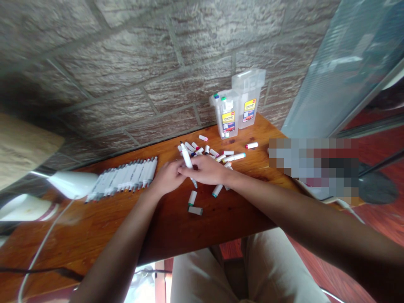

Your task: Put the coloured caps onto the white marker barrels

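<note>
White marker (186, 158) leans mid-frame, pinched by the right hand (208, 169), dark tip angled up, apparently to stay clear of scattered caps (192, 198), while the left hand (172, 176) curls alongside, its fingers' grip impossible to tell.

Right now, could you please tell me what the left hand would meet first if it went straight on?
Probably the right hand with its white marker, directly ahead of the left hand; depth is unclear.

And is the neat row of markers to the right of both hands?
No, the row of markers lies to the left of the left hand.
</note>
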The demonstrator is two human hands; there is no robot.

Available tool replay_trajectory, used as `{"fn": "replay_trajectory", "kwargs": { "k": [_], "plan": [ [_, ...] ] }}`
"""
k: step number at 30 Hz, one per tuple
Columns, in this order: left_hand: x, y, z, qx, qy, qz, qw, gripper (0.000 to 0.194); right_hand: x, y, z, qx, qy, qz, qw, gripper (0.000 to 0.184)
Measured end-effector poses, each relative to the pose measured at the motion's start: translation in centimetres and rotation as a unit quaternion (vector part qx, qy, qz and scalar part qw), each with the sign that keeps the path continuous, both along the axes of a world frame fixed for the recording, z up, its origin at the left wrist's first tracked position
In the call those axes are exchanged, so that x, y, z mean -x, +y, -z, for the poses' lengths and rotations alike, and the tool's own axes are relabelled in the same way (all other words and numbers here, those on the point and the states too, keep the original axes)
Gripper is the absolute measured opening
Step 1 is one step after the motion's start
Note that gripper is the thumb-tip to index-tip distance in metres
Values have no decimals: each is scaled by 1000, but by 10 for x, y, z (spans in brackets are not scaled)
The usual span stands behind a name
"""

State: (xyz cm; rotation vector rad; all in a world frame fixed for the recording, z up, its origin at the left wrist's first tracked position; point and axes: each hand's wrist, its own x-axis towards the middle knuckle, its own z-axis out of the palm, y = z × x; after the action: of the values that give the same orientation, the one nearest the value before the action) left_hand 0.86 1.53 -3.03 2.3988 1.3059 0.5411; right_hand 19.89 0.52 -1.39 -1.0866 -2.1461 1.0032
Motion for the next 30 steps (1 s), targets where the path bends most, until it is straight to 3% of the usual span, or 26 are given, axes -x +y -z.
{"fn": "replay_trajectory", "kwargs": {
  "k": [30],
  "plan": [
    [-1,0,0,-3,0,15,1000,27,0,2,3,0,10,4,1000,32]
  ]
}}
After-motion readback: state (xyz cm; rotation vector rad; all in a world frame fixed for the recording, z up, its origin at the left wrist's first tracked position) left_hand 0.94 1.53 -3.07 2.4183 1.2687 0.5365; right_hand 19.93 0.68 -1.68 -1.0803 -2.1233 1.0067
